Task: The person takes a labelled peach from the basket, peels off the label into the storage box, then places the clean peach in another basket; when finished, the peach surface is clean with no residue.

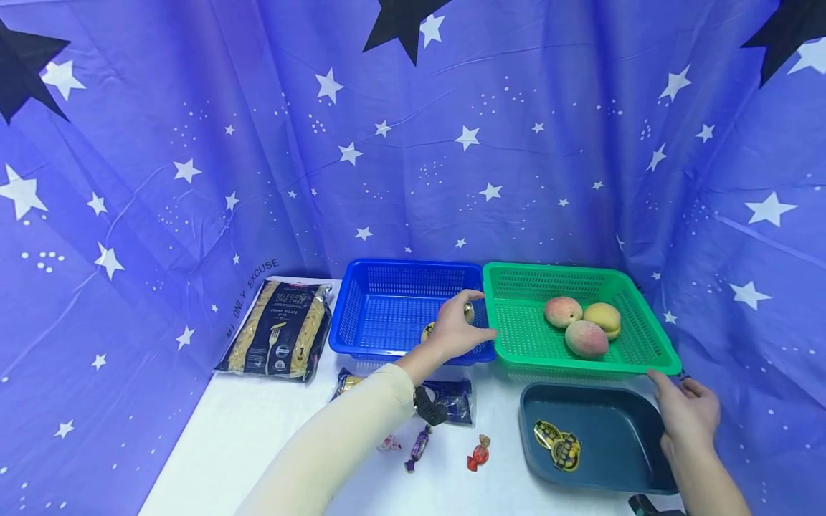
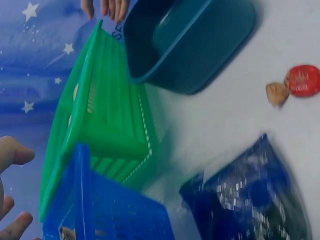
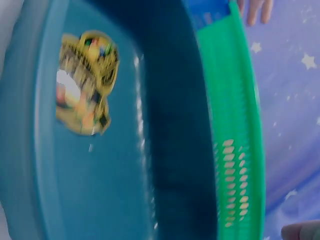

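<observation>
My left hand (image 1: 454, 330) is over the right end of the blue basket (image 1: 371, 351), thumb and fingers spread towards the rim of the green basket (image 1: 581, 367). Small items with a yellow label (image 1: 426, 332) lie in the blue basket, partly hidden by this hand. In the green basket are a pinkish peach (image 1: 586, 340), another peach (image 1: 563, 312) and yellow fruit (image 1: 602, 317). By the green basket's front right corner is my right hand (image 1: 690, 412), its thumb at the rim and its fingers loosely bent with nothing in them.
A dark teal tub (image 1: 600, 484) with yellow-black stickers stands in front of the green basket. A pasta bag (image 1: 277, 330) lies at left; a dark packet (image 1: 454, 401) lies under my left forearm. Wrapped candies, one purple (image 1: 419, 448) and one red (image 1: 479, 454), lie in front. Starry curtain (image 1: 413, 179) behind.
</observation>
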Motion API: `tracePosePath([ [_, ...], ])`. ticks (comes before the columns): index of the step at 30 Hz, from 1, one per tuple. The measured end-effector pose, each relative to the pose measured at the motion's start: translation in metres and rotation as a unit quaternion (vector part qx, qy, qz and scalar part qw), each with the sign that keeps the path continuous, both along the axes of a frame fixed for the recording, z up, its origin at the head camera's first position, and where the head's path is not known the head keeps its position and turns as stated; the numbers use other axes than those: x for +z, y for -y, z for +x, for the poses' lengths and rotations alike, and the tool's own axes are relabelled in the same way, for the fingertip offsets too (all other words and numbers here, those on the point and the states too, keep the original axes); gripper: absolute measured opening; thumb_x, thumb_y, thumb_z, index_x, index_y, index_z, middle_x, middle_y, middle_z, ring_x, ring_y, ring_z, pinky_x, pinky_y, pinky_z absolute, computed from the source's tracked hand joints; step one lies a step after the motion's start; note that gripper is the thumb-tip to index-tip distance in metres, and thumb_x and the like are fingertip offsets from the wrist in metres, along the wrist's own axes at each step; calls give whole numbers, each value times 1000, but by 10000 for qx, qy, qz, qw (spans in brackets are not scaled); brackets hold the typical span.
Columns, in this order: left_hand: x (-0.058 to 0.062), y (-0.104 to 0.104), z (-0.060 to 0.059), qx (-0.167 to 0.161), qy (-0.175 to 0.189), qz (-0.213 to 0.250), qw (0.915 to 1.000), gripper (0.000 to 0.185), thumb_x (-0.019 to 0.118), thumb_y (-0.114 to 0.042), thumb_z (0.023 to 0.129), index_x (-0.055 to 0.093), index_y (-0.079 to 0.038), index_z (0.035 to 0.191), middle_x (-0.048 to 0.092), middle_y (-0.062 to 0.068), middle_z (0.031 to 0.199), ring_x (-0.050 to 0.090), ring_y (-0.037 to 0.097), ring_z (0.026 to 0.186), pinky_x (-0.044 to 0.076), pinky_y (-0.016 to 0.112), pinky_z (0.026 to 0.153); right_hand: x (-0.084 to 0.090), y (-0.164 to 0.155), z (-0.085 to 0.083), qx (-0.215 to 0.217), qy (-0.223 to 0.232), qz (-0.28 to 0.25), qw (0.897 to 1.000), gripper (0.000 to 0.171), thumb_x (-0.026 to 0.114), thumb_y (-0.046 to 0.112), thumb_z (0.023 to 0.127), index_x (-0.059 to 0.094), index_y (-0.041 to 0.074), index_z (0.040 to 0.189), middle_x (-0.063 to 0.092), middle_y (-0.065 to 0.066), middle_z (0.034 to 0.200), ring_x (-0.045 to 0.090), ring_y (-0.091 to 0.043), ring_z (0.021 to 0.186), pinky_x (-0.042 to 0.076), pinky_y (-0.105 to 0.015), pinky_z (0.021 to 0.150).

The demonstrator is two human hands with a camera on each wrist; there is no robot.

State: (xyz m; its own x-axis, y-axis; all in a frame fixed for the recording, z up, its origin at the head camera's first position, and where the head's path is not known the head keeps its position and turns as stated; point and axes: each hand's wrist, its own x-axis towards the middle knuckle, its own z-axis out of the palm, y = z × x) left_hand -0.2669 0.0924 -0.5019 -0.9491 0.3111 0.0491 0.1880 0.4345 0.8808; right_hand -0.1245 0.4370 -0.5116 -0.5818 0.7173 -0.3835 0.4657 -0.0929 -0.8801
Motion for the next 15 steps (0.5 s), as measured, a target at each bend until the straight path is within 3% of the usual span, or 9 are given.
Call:
tracePosePath([
  [2, -1, 5, -3, 51, -6, 57, 10000, 76, 93, -25, 91, 57, -22, 158, 63, 4, 155, 63, 31, 136, 58, 46, 109, 4, 6, 2, -42, -101, -92, 9999, 97, 69, 42, 106, 13, 8, 178, 33, -12, 173, 57, 1, 113, 43, -32, 131],
  [4, -2, 10, -6, 95, 12, 96, 9999, 76, 93, -23, 89, 58, -21, 157, 62, 4, 159, 63, 33, 140, 58, 47, 114, 8, 13, 5, -38, -294, -290, 9991, 92, 70, 39, 107, 19, 7, 176, 44, 0, 158, 57, 5, 109, 52, -21, 119],
  [6, -3, 15, -10, 92, 54, 179, 9998, 78, 94, -20, 87, 58, -17, 156, 63, 9, 158, 66, 35, 136, 58, 47, 114, 12, 21, 6, -53, -537, -565, 9969, 78, 72, 34, 107, 33, 11, 170, 51, 12, 140, 61, 7, 107, 58, -13, 102],
  [8, -4, 21, -12, 94, 106, 182, 9997, 79, 95, -18, 85, 58, -16, 156, 64, 13, 156, 69, 34, 131, 58, 46, 114, 15, 32, 8, 62, -712, -740, 9947, 64, 73, 32, 107, 42, 16, 161, 53, 14, 131, 62, 8, 107, 59, -9, 92],
  [11, -4, 30, -16, 57, 218, 182, 9996, 81, 94, -15, 84, 56, -12, 156, 64, 20, 155, 70, 35, 129, 58, 47, 115, 17, 54, 10, 392, -799, -692, 9936, 61, 71, 33, 109, 42, 13, 159, 54, 12, 130, 60, 7, 109, 59, -9, 93],
  [15, -3, 43, -20, 100, 294, -116, 9994, 84, 94, -18, 84, 54, -8, 157, 60, 20, 160, 63, 40, 142, 53, 51, 121, 18, 88, 13, 982, -717, -420, 9917, 87, 69, 39, 110, 22, 4, 173, 46, 8, 137, 54, 3, 114, 56, -9, 102],
])
